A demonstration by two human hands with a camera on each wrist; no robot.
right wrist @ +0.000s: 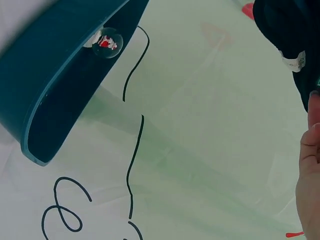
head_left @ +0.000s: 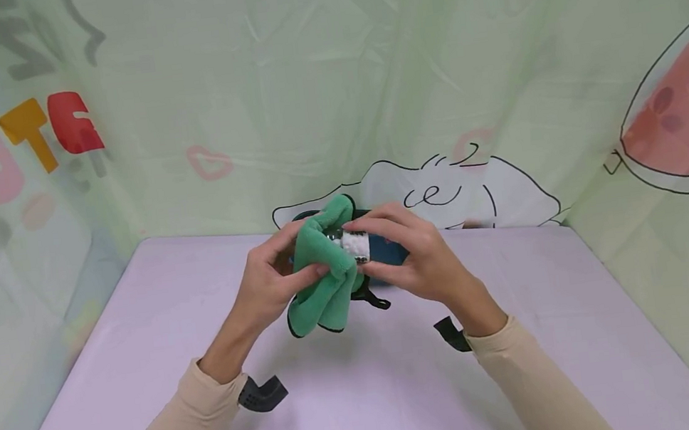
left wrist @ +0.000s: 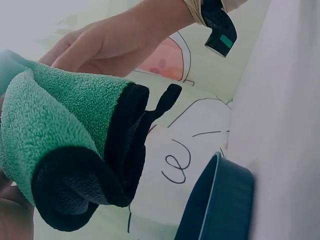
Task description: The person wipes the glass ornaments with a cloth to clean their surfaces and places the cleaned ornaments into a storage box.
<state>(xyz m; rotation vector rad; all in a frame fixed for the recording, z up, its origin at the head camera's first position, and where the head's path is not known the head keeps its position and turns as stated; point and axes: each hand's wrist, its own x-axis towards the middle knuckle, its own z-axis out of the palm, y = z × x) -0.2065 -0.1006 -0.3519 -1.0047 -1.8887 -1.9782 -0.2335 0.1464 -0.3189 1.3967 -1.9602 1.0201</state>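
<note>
My left hand (head_left: 269, 274) grips a green plush cloth (head_left: 318, 254) with dark trim and a black hanging loop (head_left: 373, 300). Between the thumb and fingers of my right hand (head_left: 416, 253) is a small snow globe, its white base (head_left: 357, 245) facing right. The cloth wraps over the globe's clear end, hiding most of it. Both hands are raised above the table. In the left wrist view the folded cloth (left wrist: 65, 115) hangs with its dark edge (left wrist: 120, 145) downward. Only part of my right hand (right wrist: 310, 180) shows in the right wrist view.
Just behind the hands stands a dark blue bin (head_left: 390, 251) on the pale lilac table (head_left: 367, 399). Another small snow globe (right wrist: 107, 44) with a red and white figure shows at the bin's opening. Printed curtains (head_left: 303, 91) enclose the table at the back and sides.
</note>
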